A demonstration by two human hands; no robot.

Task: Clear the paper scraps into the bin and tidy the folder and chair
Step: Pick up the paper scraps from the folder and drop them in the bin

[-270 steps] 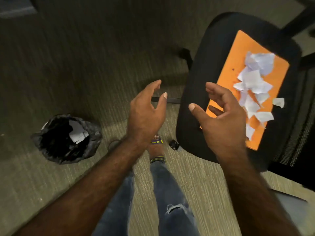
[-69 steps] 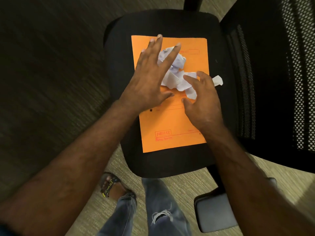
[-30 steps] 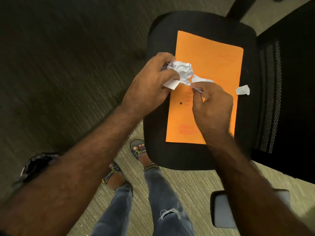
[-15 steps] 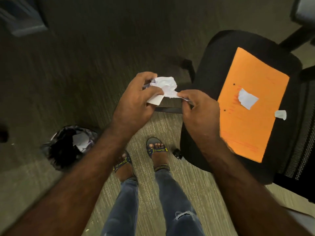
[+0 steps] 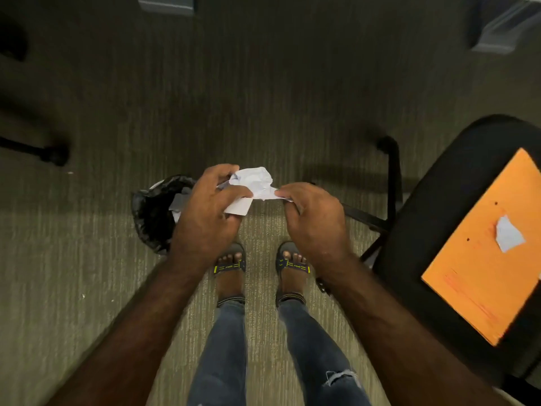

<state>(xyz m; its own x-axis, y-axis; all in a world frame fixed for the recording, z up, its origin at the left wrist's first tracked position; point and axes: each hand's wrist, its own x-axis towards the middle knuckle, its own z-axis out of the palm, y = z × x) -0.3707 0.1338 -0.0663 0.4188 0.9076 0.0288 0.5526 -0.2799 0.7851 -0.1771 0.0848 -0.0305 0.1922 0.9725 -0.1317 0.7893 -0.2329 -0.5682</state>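
A crumpled bunch of white paper scraps (image 5: 254, 183) is held between both hands above the carpet. My left hand (image 5: 206, 212) grips its left side and my right hand (image 5: 314, 219) pinches its right end. The bin (image 5: 149, 213), lined with a black bag and holding scraps, stands on the floor just left of my left hand, partly hidden by it. At the right, an orange folder (image 5: 486, 276) lies on the black chair seat (image 5: 415, 230), with one white scrap (image 5: 508, 237) on it.
My feet in sandals (image 5: 260, 265) stand on the green-grey carpet below my hands. The chair's base leg and castor (image 5: 388, 150) reach out to the right of my hands. Another chair's castor (image 5: 55, 155) is at the far left. Grey furniture bases sit along the top edge.
My hands have carried the scrap bunch from over the folder leftward toward the bin. The view has swung left, so the chair sits at the right edge and the bin lies beside my left hand.
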